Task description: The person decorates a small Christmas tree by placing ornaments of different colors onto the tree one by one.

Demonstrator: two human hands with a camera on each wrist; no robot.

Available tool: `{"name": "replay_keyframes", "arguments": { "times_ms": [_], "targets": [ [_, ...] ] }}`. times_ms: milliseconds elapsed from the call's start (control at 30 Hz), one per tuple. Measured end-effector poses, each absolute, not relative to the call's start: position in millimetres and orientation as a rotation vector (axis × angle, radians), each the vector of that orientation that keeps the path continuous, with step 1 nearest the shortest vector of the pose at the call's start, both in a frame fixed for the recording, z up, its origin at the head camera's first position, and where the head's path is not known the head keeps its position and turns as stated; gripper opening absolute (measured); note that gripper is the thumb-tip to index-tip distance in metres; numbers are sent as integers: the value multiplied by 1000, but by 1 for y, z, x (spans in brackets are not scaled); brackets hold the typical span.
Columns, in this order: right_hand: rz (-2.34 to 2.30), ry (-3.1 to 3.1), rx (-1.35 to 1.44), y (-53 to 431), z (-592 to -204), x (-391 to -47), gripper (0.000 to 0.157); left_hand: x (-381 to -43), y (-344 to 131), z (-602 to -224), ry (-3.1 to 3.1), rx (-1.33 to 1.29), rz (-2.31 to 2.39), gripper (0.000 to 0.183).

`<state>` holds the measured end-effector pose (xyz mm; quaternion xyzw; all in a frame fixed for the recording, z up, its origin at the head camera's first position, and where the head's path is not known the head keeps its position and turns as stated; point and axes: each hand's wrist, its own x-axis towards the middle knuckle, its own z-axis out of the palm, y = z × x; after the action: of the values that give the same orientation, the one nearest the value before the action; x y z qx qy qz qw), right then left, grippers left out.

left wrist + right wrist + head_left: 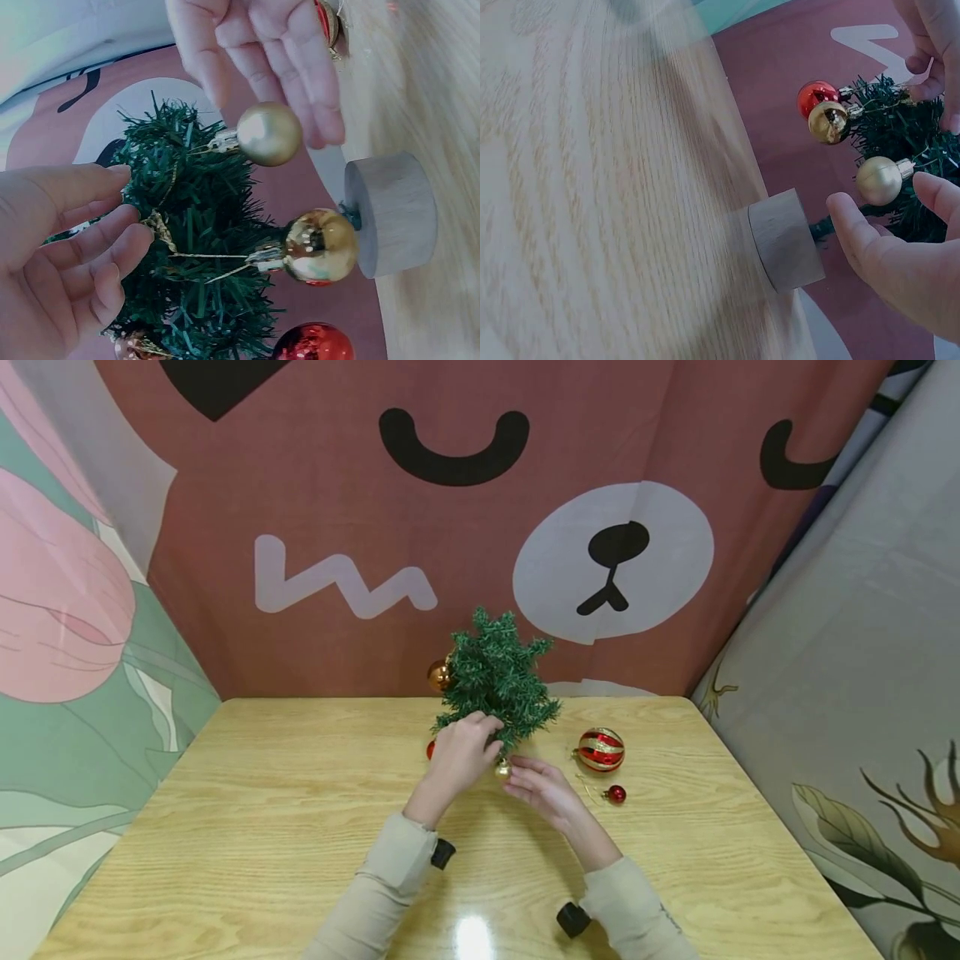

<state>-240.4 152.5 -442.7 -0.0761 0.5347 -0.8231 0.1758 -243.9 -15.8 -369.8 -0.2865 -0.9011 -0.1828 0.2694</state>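
Note:
A small green artificial Christmas tree (498,672) stands on a round wooden base (394,214). On its front hangs a matte gold bauble (270,133), with a shiny gold bauble (322,246) and a red bauble (313,345) beside it. My left hand (465,750) is at the tree's front left, thumb and fingers apart, fingertips close to a gold string (159,229). My right hand (546,789) is beside the matte gold bauble, fingers extended and thumb apart; whether it touches the bauble I cannot tell. A copper bauble (438,675) hangs on the tree's left side.
Right of the tree, a large red-and-gold striped bauble (602,750) lies on the wooden table (262,827). In front of it is a small dark red bauble (616,794) with a gold string. Patterned curtains (337,510) enclose the back and sides.

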Motion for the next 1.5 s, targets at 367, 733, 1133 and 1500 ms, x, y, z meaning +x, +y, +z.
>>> {"name": "replay_keyframes", "arguments": {
  "times_ms": [367, 733, 1133, 1500],
  "targets": [
    [-2319, 1536, -161, 163, -448, -235, 44, -241, -17, -361, -2375, -786, -550, 13],
    [-2313, 1545, -164, 178, -455, -227, 47, -243, -19, -349, -2338, -780, -616, 11],
    [-2355, 1527, -83, 194, -461, -221, 46, -250, -21, -330, -2326, -748, -636, 12],
    [-2366, 1533, -212, 206, -466, -219, 34, -257, -24, -311, -2281, -706, -634, 14]
  ]
}}
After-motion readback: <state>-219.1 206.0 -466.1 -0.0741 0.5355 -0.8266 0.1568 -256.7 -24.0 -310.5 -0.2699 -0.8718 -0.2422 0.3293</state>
